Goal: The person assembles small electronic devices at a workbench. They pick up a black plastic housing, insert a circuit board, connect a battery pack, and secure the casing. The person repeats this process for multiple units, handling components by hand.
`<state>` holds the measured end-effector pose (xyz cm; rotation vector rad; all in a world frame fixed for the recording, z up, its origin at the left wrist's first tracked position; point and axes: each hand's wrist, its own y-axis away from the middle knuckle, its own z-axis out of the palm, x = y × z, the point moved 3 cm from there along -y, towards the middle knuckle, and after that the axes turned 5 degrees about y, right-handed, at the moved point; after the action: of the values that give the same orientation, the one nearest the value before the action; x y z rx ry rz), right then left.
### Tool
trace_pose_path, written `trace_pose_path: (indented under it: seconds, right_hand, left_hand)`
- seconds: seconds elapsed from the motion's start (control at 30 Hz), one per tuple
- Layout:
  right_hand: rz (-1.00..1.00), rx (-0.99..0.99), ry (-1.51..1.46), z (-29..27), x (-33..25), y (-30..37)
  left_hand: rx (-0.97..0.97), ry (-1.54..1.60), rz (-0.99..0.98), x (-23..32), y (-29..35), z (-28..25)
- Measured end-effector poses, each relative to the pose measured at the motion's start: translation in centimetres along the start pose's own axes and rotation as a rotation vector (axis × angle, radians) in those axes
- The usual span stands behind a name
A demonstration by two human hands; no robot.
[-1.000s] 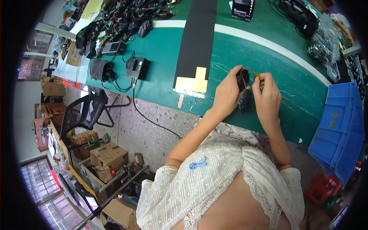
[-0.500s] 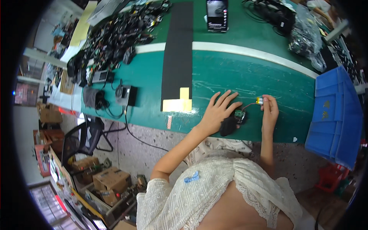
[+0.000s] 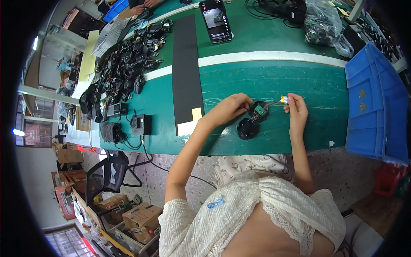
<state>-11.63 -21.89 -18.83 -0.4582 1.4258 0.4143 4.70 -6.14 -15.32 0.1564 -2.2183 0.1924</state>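
Observation:
An opened black electronic device lies on the green bench in two parts joined by wires. Its upper half (image 3: 263,117) carries a small green circuit board (image 3: 259,109); the rounded lower half (image 3: 248,129) sits nearer to me. My left hand (image 3: 232,108) is closed, its curled fingers at the left edge of the upper half; the fingertips are partly hidden. Between thumb and fingers of my right hand (image 3: 297,110) is a small silver battery with a yellow end (image 3: 284,99). Thin red wire runs from the battery to the circuit board.
A black mat strip (image 3: 186,64) with yellow tape crosses the bench (image 3: 317,81). A phone (image 3: 215,22) stands at the back. The blue crate (image 3: 372,103) is at the right, a heap of black devices (image 3: 124,64) at the left. Another person's hands (image 3: 143,6) show far left.
My left hand has gone from spread fingers over the device to curled fingers at its upper left edge. The device shows more openly. My right hand still holds the battery.

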Motion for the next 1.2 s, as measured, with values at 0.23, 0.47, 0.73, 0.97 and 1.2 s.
trace_pose_path:
  seconds: [0.23, 0.47, 0.73, 0.97, 1.2]
  right_hand:
    - [-0.001, -0.012, -0.017, 0.1, -0.1, 0.1]
    - [0.015, -0.062, -0.041, -0.2, 0.4, 0.7]
    - [0.059, -0.133, -0.061, 0.0, 0.0, 0.8]
    - [0.078, -0.113, -0.043, -0.1, 0.1, 0.6]
    - [0.069, -0.109, -0.028, -0.2, 0.3, 0.6]
  left_hand:
    - [0.53, -0.205, -0.102, 1.9, 4.9, -2.6]
    - [0.863, -0.59, -0.363, 2.4, 16.2, -3.9]
    - [0.694, -0.8, -0.404, 0.9, 17.1, -3.6]
    - [0.359, -0.729, -0.354, -1.3, 13.2, -6.7]
    - [0.21, -0.817, -0.357, -1.9, 13.2, -6.5]
